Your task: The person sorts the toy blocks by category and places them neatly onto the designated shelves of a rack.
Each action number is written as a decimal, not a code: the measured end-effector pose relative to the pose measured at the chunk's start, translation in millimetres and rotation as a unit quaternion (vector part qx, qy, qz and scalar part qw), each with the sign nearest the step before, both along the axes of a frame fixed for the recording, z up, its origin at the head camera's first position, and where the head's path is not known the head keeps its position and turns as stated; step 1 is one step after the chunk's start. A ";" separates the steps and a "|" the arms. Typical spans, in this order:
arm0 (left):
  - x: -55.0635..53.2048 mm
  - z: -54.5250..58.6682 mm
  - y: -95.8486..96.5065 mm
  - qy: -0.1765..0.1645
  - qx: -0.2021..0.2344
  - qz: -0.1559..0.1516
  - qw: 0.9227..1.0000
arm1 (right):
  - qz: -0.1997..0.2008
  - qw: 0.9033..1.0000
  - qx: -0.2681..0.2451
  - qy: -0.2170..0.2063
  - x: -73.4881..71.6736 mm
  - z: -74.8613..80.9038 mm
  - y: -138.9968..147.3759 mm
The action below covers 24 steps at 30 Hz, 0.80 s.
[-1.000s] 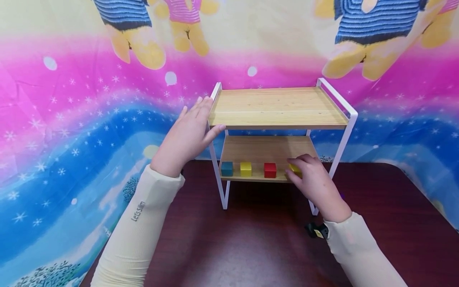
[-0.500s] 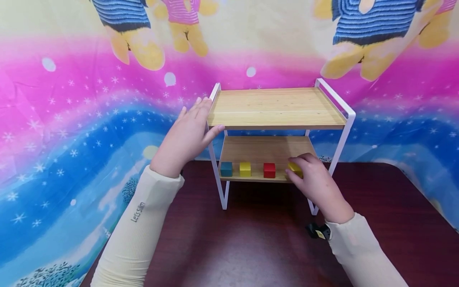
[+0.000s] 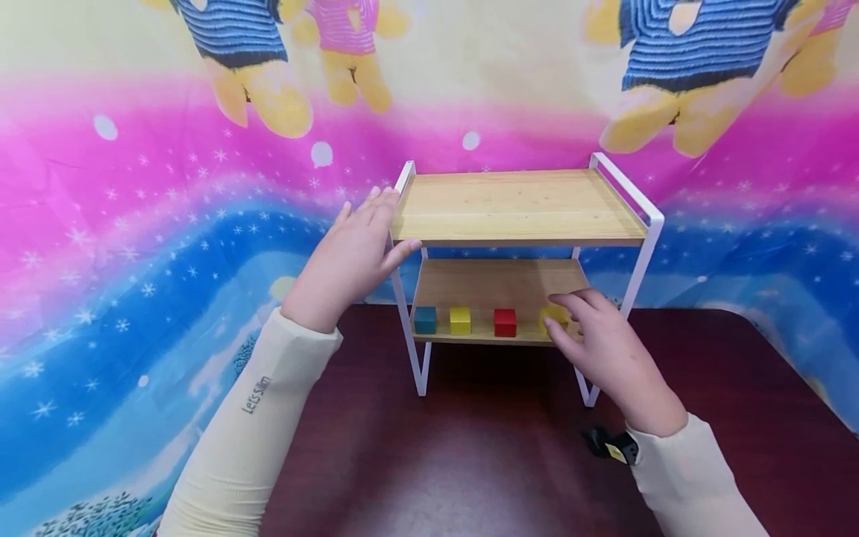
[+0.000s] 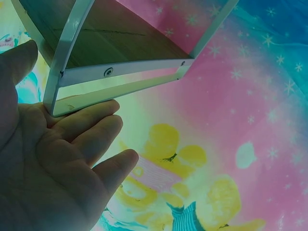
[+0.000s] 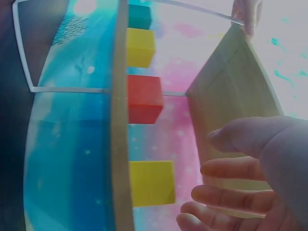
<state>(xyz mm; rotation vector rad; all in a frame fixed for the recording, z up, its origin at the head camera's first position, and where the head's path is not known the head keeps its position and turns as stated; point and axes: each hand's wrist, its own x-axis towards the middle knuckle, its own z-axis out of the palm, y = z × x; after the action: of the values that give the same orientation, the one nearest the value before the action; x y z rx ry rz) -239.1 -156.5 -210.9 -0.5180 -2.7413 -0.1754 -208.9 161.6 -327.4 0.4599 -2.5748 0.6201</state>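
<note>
A two-tier wooden shelf (image 3: 517, 209) with white metal side frames stands on the table. Along the front of its lower board sit a teal cube (image 3: 426, 320), a yellow cube (image 3: 460, 321), a red cube (image 3: 505, 323) and, at the right end, a second yellow cube (image 5: 152, 184). My right hand (image 3: 607, 350) is beside that last cube with fingers spread; the right wrist view shows a gap between them. In the head view its fingers partly cover the cube. With straight fingers, my left hand (image 3: 349, 257) rests against the shelf's upper left frame (image 4: 125, 91).
The dark reddish-brown table (image 3: 429, 462) extends in front of and beside the shelf. Behind hangs a printed cloth (image 3: 201, 171) with bears and snowflakes. A black strap (image 3: 607, 445) with a yellow patch is at my right wrist.
My right hand has let go of the right-hand yellow cube and drawn back slightly to the right and toward me, its fingers spreading. The left hand has stayed on the frame.
</note>
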 end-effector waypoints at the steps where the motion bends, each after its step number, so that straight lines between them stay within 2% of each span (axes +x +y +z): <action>1: -0.1 -0.4 -0.1 0.000 0.000 0.000 1.000 | 0.000 1.000 0.001 0.010 1.7 -0.5 0.5; 6: -0.8 -1.8 -1.4 0.000 -0.004 0.003 1.000 | 0.005 0.998 0.005 0.055 8.0 -3.0 2.2; 16: -1.8 -2.2 0.7 -0.004 -0.001 0.001 1.000 | 0.006 0.995 -0.011 0.102 20.3 -5.8 12.2; 24: -0.3 -0.6 0.9 0.000 0.003 0.004 1.000 | 0.005 0.991 -0.017 0.136 23.8 -6.5 25.8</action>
<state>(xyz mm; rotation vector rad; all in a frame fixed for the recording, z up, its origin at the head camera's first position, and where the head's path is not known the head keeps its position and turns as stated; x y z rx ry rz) -239.3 -155.5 -211.5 -0.5054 -2.7409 -0.1808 -185.0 187.4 -333.9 0.5082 -2.3025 0.5619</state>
